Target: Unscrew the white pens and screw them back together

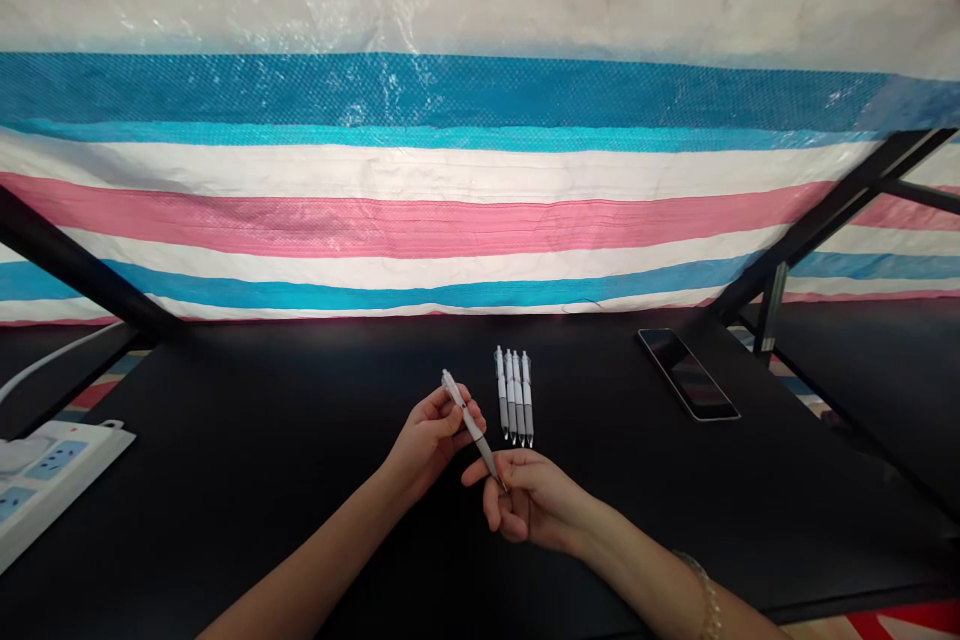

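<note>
A white pen with a grey grip (469,420) is held slantwise above the black table (300,400), its tip pointing down to the right. My left hand (431,440) pinches its white upper barrel between thumb and fingers. Around the grey lower end and tip, my right hand (529,495) has its thumb and fingers closed. Several similar pens (514,395) lie side by side on the table just beyond my hands, grey grips and tips toward me.
A dark-screened phone (690,375) lies at the right. At the left edge sits a white power strip (67,480) near a white cable (56,355). Black frame bars (810,225) slant on both sides before a striped sheet (450,225).
</note>
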